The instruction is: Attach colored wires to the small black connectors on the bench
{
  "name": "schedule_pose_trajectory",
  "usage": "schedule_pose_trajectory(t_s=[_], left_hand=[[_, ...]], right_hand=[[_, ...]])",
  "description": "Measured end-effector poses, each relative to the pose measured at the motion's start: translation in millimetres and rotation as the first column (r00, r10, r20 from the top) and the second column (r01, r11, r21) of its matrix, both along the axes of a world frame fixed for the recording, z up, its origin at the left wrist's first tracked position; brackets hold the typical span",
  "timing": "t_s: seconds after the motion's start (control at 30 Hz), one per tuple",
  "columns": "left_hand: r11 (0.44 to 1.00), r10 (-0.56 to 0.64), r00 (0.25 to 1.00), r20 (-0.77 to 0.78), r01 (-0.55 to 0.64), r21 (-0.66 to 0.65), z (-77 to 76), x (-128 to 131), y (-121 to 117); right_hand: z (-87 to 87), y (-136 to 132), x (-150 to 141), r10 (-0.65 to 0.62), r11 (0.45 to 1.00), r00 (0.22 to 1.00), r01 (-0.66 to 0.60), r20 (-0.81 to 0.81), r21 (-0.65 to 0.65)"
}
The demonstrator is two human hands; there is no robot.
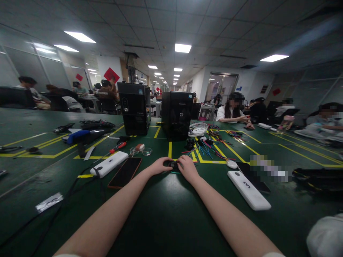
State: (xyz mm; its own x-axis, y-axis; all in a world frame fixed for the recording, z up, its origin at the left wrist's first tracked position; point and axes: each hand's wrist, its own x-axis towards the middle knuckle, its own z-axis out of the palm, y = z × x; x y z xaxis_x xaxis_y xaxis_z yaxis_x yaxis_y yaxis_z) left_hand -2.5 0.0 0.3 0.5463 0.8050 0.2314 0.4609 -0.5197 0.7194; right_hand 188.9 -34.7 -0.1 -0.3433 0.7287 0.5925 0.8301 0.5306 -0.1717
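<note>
Small black thing: it [172, 164] is in the middle, low over the green tabletop [171, 221], between the two hands; whether it touches the top is hard to tell.
Which way it points: the part that shows is longer from side to side, going from one hand to the other. Fingers cover its ends, so one cannot tell which end is the front.
Left hand: the left hand [160, 165] pinches the thing's left side, fingers bent.
Right hand: the right hand [187, 167] pinches its right side, fingers bent too.
Green strip: a thin, bright green strip [175, 173] shows just under the thing.
Black boxes: a tall, shiny box [133, 110] and another tall box [177, 116] stand upright past the hands.
White basket: a round basket [203, 127] with holes sits beside the second box; what is in it is too small to tell.
Wires: thin red and blue wires [206, 149] lie in a messy pile near the basket.
Phone: a flat, dark phone [125, 172] with an orange edge lies slanted beside a smooth white bar [111, 163].
Number 3: a long white bar with round corners [249, 190] lies near the right arm.
</note>
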Motion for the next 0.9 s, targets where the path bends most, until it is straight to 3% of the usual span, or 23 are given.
schedule_pose_trajectory(t_s=[0.27,0.9], left_hand=[[1.000,-0.012,1.000,-0.022,0.012,-0.014,4.3,1.3,-2.6],[0.998,-0.012,0.999,-0.052,0.015,0.061,7.1,5.2,-4.5]], right_hand=[[0.9,-1.0,-2.8,-0.010,1.000,0.998,0.010,0.068,0.008],[-1.0,-2.3,-6.4,-0.066,0.997,0.998,0.067,0.022,-0.047]])
